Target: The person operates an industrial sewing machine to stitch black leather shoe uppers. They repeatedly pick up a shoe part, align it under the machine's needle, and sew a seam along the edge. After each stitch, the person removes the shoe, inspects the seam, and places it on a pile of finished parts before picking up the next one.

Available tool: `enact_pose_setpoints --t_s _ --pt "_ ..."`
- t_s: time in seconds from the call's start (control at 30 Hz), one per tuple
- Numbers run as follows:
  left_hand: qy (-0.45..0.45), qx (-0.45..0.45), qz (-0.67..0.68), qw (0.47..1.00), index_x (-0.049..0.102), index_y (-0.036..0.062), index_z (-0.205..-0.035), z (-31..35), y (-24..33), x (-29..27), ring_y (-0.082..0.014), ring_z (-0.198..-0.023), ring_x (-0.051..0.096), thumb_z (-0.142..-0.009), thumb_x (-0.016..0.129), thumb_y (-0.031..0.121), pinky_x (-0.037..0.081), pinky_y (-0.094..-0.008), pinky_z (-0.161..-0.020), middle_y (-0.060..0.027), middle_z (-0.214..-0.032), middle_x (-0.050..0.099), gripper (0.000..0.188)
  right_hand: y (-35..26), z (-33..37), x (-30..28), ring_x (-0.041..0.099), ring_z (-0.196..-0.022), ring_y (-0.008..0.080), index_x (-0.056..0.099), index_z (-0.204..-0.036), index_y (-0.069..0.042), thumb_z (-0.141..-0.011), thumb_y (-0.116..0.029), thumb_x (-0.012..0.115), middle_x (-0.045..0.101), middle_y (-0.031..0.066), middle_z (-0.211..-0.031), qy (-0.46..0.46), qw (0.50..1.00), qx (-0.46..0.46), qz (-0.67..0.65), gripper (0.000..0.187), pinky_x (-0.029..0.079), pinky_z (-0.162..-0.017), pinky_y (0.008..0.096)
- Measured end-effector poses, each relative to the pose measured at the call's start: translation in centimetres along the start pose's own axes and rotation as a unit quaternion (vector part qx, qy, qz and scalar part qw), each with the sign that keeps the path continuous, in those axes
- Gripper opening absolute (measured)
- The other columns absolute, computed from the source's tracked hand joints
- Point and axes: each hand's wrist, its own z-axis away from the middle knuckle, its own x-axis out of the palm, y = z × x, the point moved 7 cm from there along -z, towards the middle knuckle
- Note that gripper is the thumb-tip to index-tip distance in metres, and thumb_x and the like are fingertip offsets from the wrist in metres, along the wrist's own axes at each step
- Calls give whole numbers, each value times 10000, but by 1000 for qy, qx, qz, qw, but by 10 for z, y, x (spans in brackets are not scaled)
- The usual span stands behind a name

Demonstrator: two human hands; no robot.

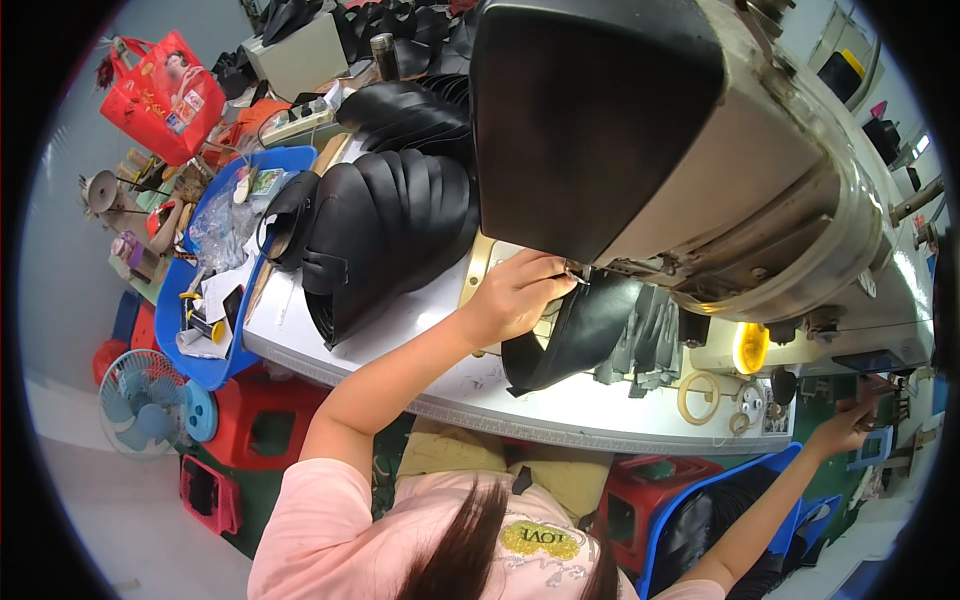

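My left hand is closed in a pinch beside the needle area of a large sewing machine. A small shiny bit shows at its fingertips, too small to name. Just right of the fingers, a black leather-like piece lies on the white machine table, its upper end hidden under the machine head. My right hand is far out to the right, past the table's end. Its fingers look curled near a dark object, but what they hold cannot be made out.
Stacked black curved pieces stand left of the machine. Dark strips and a wooden ring lie right of it. A blue tray sits at the left, above a red stool and fan. A blue bin holds black pieces.
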Motion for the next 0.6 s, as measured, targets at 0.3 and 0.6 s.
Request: enact_pose_setpoints --t_s 0.3,0.6 --pt "-13 -27 3 1000 586 11 -768 -2 -11 5 -256 -779 561 -627 605 -63 465 -324 -654 -88 -837 582 161 -36 92 14 444 -499 81 581 -861 29 -854 -94 494 520 35 -605 -151 987 -32 -37 151 355 -478 206" --pt "-34 -275 69 958 596 -16 -859 26 14 -56 -210 -800 576 -665 555 -101 470 -303 -678 -101 -872 591 215 -121 203 104 506 -602 124 506 -1064 -4 -845 -247 528 519 52 -753 -478 863 -42 -158 328 401 -506 196"
